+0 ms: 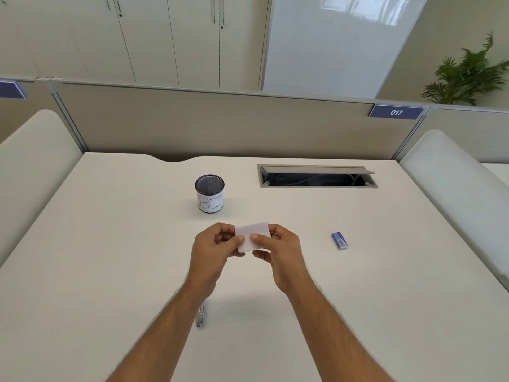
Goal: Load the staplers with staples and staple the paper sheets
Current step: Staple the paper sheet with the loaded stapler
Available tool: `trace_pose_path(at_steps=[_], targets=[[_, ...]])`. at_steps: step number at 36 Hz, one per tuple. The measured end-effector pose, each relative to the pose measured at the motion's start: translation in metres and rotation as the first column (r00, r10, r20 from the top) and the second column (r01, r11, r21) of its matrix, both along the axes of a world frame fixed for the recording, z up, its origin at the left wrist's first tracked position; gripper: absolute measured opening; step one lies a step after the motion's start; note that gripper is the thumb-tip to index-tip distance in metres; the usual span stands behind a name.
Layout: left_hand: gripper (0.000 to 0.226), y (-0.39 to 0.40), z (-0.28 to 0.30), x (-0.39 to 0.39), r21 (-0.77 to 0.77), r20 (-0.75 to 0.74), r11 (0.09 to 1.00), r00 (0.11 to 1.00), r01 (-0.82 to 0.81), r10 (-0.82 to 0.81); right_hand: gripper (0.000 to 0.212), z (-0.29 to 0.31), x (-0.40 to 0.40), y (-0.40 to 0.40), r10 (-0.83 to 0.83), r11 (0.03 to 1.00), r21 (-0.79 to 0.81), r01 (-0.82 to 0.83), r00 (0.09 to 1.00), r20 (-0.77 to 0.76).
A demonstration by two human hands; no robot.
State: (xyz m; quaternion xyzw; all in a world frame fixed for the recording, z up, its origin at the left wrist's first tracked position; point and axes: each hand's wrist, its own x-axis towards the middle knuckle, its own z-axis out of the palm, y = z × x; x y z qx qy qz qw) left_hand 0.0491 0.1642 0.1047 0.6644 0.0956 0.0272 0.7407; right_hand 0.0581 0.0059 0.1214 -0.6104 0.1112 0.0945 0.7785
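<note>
Your left hand (213, 250) and right hand (278, 250) are close together above the desk (110, 257), both pinching the small white paper (252, 235) between thumb and fingers. The stapler (200, 315) lies partly hidden under your left forearm, the blue staple box (339, 240) well right, and the cup (210, 193) behind.

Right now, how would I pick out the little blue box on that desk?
Start at the open cable hatch set into the white desk. Come toward the person from its right half: the small blue box lies flat there, alone, right of the right hand. It is the only blue thing on the desk.
</note>
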Motion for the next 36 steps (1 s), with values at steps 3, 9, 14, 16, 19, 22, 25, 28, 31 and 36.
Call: trace_pose_path(at_steps=[3,9,14,16,19,22,25,28,31,36], targets=[[0.010,-0.006,0.001,0.002,0.005,-0.003,1.000,1.000,-0.006,0.006,0.027,-0.001,0.005,-0.007,-0.018,1.000,0.014,0.018,1.000,0.004],[0.010,-0.015,0.002,0.006,0.018,-0.015,0.999,0.999,-0.040,0.040,0.018,-0.006,0.015,-0.019,-0.013,1.000,0.026,0.013,1.000,0.012],[0.012,-0.021,0.002,0.010,0.022,-0.013,0.997,0.997,-0.075,0.076,0.014,-0.009,0.022,-0.028,0.001,1.000,0.022,-0.001,1.000,0.007],[0.015,-0.023,0.002,0.011,0.021,-0.015,0.995,0.996,-0.093,0.093,0.016,-0.009,0.025,-0.030,0.001,1.000,0.000,-0.001,1.000,0.015],[0.022,-0.024,0.001,0.012,0.008,-0.021,0.991,0.991,-0.130,0.130,0.021,-0.011,0.030,-0.035,0.000,1.000,-0.031,0.002,0.999,0.039],[0.014,-0.027,0.000,0.012,0.012,-0.021,0.990,0.990,-0.142,0.142,0.018,-0.011,0.034,-0.041,0.053,0.998,-0.045,-0.049,0.995,0.080],[0.020,-0.030,-0.003,0.009,-0.033,-0.021,0.988,0.989,-0.150,0.149,0.021,-0.012,0.038,-0.045,0.130,0.992,-0.009,-0.129,0.987,0.094],[0.031,-0.028,-0.005,0.005,-0.049,-0.033,0.987,0.987,-0.156,0.154,0.034,-0.014,0.041,-0.047,0.174,0.983,0.041,-0.178,0.981,0.086],[0.035,-0.027,-0.008,0.002,-0.015,-0.026,0.991,0.991,-0.132,0.132,0.042,-0.017,0.045,-0.050,0.216,0.971,0.082,-0.223,0.973,0.084],[0.010,-0.027,-0.009,0.002,0.054,-0.026,0.988,0.989,-0.145,0.147,0.028,-0.021,0.046,-0.053,0.296,0.949,0.091,-0.303,0.952,0.080]])
